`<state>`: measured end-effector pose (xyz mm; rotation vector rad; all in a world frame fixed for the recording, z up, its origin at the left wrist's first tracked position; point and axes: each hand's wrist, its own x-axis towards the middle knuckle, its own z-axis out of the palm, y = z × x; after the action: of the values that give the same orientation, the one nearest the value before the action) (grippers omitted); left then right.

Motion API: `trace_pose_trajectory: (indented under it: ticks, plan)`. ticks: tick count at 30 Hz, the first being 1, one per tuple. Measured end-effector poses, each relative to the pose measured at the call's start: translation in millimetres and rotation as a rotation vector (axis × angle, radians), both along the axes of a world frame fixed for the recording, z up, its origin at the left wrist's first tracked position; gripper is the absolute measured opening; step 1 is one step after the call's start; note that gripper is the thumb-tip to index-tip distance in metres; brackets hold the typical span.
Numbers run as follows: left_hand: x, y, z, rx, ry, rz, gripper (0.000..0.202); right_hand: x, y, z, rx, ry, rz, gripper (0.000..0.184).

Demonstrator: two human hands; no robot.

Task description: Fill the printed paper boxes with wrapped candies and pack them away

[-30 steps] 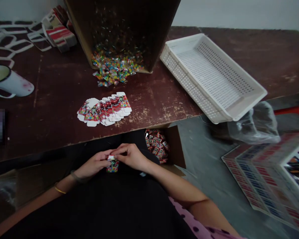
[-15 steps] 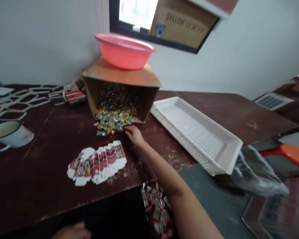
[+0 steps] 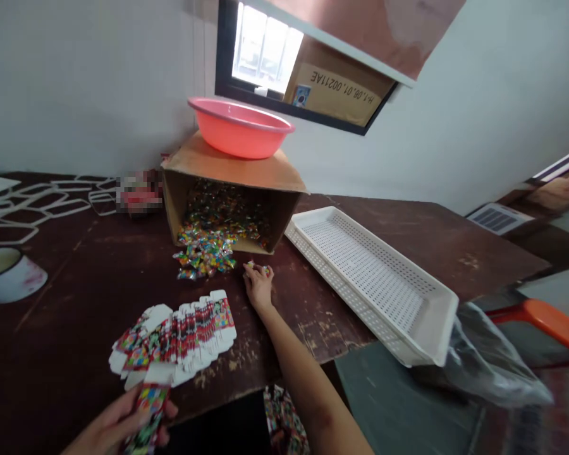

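My left hand [image 3: 114,422], at the lower left, is closed around a small printed carton [image 3: 152,404] with a white flap standing up at its top. My right hand [image 3: 260,287] is closed on small wrapped candies [image 3: 265,270], partly hidden by the fingers, just right of a candy pile. That pile of colourful wrapped candies [image 3: 206,251] spills from a cardboard box [image 3: 237,172] lying on its side. Between the hands, a fanned row of flat printed cartons [image 3: 196,335] lies on the dark table [image 3: 71,322].
A pink basin [image 3: 241,129] sits on the cardboard box. To the right lies a white perforated tray [image 3: 360,272], with a plastic bag [image 3: 493,360] and an orange stool [image 3: 550,322] beyond. An enamel mug [image 3: 16,278] stands left. Filled packs [image 3: 284,420] lie below the table edge.
My right hand has drawn back from the candy pile with candies in its fingers. My left hand has risen into view with a printed carton. The camera view has shifted slightly.
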<state>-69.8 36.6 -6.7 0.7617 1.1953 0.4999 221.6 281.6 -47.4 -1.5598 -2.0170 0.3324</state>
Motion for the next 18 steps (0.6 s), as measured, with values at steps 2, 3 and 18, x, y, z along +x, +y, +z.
trace_pose_trajectory:
  ticks: [2, 3, 18]
  plan:
    - [26, 6, 5.1, 0.050, -0.142, 0.055, 0.044, 10, -31, 0.0, -0.009, 0.030, -0.032, 0.041]
    - [38, 10, 8.7, 0.057, -0.177, 0.042, 0.048, 12, -48, 0.9, -0.035, 0.087, -0.048, 0.044]
    - [84, -14, 15.4, 0.269, 0.047, -0.229, 0.053, 1, -204, 112.7, -0.298, 0.049, 0.644, 0.008]
